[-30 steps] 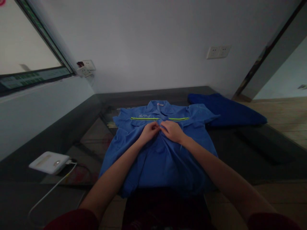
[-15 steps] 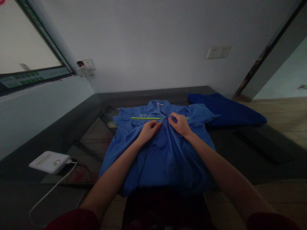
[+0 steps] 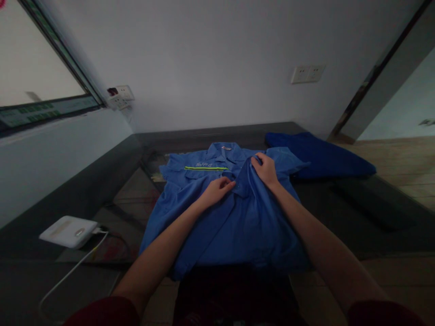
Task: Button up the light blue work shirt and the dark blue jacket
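A blue work shirt (image 3: 217, 244) with a collar and a yellow-green chest stripe lies spread on the dark table, collar toward the wall. My right hand (image 3: 265, 168) pinches the front edge of the shirt on the right side and holds it lifted, so folds run down from it. Near the middle of the front, my left hand (image 3: 217, 191) has its thumb and fingers closed on the shirt's fabric edge. The fingertips of both hands partly hide the cloth they hold.
A folded darker blue cloth (image 3: 319, 156) lies at the table's right. On the left sits a white box-shaped device (image 3: 68, 231) with a white cable (image 3: 73, 271) plugged in. Wall sockets (image 3: 307, 74) are on the wall behind the dark table (image 3: 340, 222).
My right hand has moved right and slightly away from me, pulling the shirt's front edge aside. My left hand has shifted slightly right and toward me.
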A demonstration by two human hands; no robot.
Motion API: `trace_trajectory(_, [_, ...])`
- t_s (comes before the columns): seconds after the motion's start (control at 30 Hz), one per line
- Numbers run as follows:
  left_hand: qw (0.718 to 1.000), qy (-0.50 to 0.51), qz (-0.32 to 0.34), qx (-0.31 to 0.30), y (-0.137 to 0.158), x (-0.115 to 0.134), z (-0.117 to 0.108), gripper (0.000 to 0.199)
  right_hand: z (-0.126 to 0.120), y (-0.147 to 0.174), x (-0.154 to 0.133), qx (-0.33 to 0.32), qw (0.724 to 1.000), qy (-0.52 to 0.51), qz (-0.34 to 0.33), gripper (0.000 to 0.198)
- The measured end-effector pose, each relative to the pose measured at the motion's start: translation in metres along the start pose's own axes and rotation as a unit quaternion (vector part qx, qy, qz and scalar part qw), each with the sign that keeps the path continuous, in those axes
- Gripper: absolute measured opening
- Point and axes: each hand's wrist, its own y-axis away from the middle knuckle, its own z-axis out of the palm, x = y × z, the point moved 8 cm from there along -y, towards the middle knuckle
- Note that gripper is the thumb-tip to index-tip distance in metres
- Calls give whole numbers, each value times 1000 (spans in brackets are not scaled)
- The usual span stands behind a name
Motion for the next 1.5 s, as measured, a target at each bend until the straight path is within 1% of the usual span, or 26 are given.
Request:
trace_trajectory(0.07, [1000, -2, 5, -17, 0, 2, 3, 33, 1, 1, -1, 0, 1000, -2, -1, 19])
trace_trajectory(0.13, [1000, -16, 11, -24, 0, 2, 4, 29, 2, 1, 0, -4, 1000, 0, 5, 18])
trace_trajectory(0.2, [999, -29, 20, -18, 0, 3, 3, 23, 1, 1, -1, -9, 1000, 9, 2, 12])
trace_trajectory(0.23, [999, -35, 23, -6, 0, 3, 1, 20, 0, 2, -5, -11, 1000, 17, -11, 12])
trace_trajectory(0.3, [998, -52, 25, 23, 1, 3, -5, 17, 1, 4, -20, -24, 997, 36, -61, 25])
trace_trajectory(0.33, [997, -68, 25, 36, 1, 4, -8, 16, 3, 6, -29, -39, 994, 43, -93, 30])
trace_trajectory(0.4, [993, -107, 26, 46, 3, 5, -11, 15, 13, 13, -48, -93, 982, 44, -155, 31])
trace_trajectory(0.47, [989, -136, 30, 40, 4, 6, -12, 15, 28, 22, -60, -169, 966, 38, -194, 28])
trace_trajectory(0.5, [989, -141, 33, 35, 4, 6, -11, 15, 36, 27, -63, -207, 956, 39, -203, 27])
trace_trajectory(0.57, [989, -139, 37, 29, 4, 6, -11, 16, 49, 34, -61, -269, 940, 48, -203, 26])
trace_trajectory(0.6, [989, -138, 38, 29, 4, 6, -11, 17, 53, 35, -58, -290, 935, 52, -199, 25])
trace_trajectory(0.7, [988, -143, 39, 35, 3, 7, -12, 17, 57, 35, -49, -315, 931, 48, -179, 22])
trace_trajectory(0.77, [987, -152, 40, 43, 3, 9, -14, 16, 57, 32, -42, -319, 935, 34, -152, 22])
trace_trajectory(0.83, [985, -158, 41, 50, 3, 10, -16, 15, 58, 31, -36, -336, 934, 14, -121, 19])
trace_trajectory(0.9, [985, -158, 45, 58, 3, 11, -17, 15, 62, 34, -34, -375, 922, -15, -100, 19])
trace_trajectory(0.97, [985, -150, 48, 65, 2, 10, -18, 14, 66, 38, -35, -409, 907, -42, -90, 27])
trace_trajectory(1.03, [986, -142, 50, 71, 1, 8, -19, 13, 66, 39, -36, -415, 904, -54, -82, 34])
trace_trajectory(1.1, [984, -139, 57, 98, 1, 10, -24, 8, 65, 38, -37, -402, 911, -50, -81, 36])
trace_trajectory(1.2, [974, -139, 79, 162, 6, 19, -34, 9, 64, 35, -38, -373, 924, -33, -81, 32])
trace_trajectory(1.23, [973, -135, 84, 167, 7, 21, -35, 13, 64, 34, -38, -364, 927, -28, -80, 30])
trace_trajectory(1.27, [975, -132, 85, 159, 7, 23, -34, 19, 64, 34, -38, -357, 930, -25, -80, 28])
trace_trajectory(1.33, [981, -130, 72, 121, 7, 22, -27, 29, 64, 34, -38, -342, 936, -28, -81, 25])
trace_trajectory(1.4, [985, -143, 48, 90, 6, 18, -22, 31, 65, 34, -38, -329, 940, -36, -85, 23])
trace_trajectory(1.5, [983, -165, 12, 83, 5, 10, -20, 30, 66, 34, -37, -320, 942, -43, -88, 21])
